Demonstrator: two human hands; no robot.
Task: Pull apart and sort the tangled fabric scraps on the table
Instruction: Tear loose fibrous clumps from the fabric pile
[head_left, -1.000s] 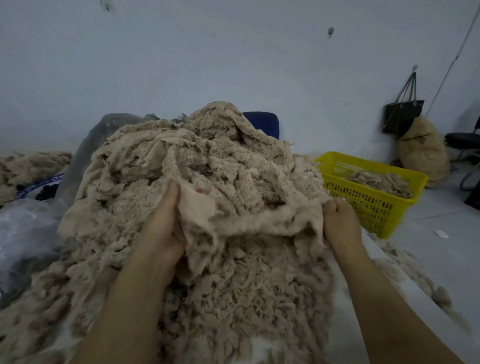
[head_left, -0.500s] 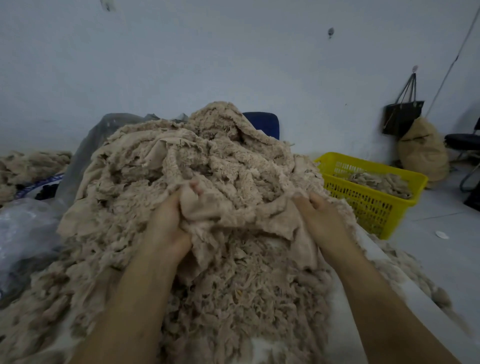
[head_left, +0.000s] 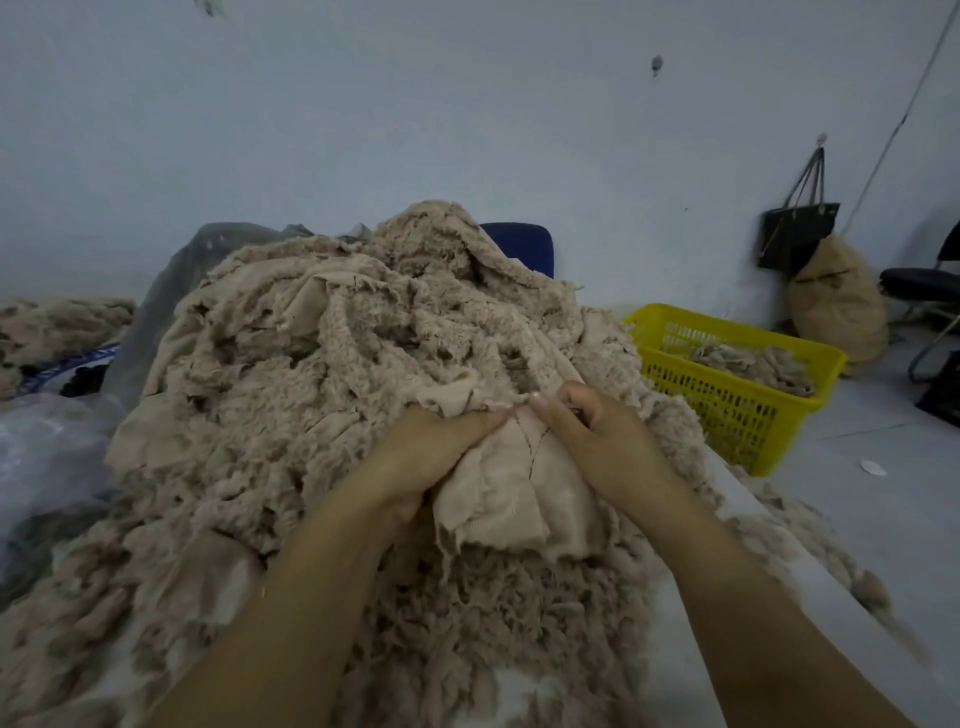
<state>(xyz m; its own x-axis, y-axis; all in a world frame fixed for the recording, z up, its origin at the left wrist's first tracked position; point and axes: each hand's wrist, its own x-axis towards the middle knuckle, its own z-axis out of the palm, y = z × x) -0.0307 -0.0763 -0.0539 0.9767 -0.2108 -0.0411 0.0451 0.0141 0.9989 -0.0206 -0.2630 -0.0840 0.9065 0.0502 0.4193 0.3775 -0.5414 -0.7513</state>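
My left hand (head_left: 431, 452) and right hand (head_left: 597, 436) both pinch 1 smooth beige scrap (head_left: 511, 499) on the tangled heap's (head_left: 311, 364) near side. I should pull outward slowly and lift it clear. The yellow basket (head_left: 727, 410) sits far right.

In my grip the beige cloth scrap (head_left: 511, 499) feels smooth, matt knit; the scrap heap (head_left: 311, 374) is fuzzy, frayed. Far right, the yellow plastic basket (head_left: 727, 410) looks glossy.
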